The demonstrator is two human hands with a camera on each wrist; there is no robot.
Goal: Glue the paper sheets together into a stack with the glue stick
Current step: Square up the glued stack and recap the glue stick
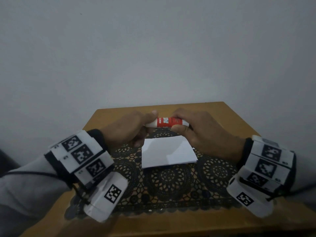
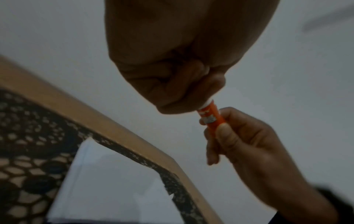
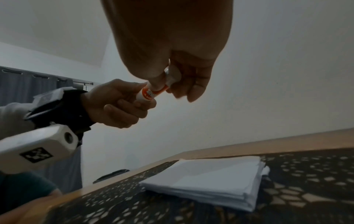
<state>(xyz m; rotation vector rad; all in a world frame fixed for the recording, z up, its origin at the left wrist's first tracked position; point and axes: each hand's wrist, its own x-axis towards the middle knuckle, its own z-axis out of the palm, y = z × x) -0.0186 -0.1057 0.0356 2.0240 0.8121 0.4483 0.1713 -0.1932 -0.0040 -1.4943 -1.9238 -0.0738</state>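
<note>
A red and white glue stick (image 1: 168,122) lies level in the air above the far part of the table, held at both ends. My left hand (image 1: 136,124) grips its white left end, thumb on top. My right hand (image 1: 191,125) pinches the right end of the red body. In the left wrist view the glue stick (image 2: 210,118) runs from my left hand (image 2: 182,78) to my right hand (image 2: 245,144). A stack of white paper sheets (image 1: 168,152) lies on the mat just below and in front of the hands. The right wrist view shows the paper stack (image 3: 210,177) with several layered edges.
A black lace mat (image 1: 167,183) covers most of the small wooden table (image 1: 227,117), which stands against a plain grey wall. A dark curtain (image 3: 28,84) hangs off to the left. A dark object (image 3: 113,174) lies beyond the table's left edge.
</note>
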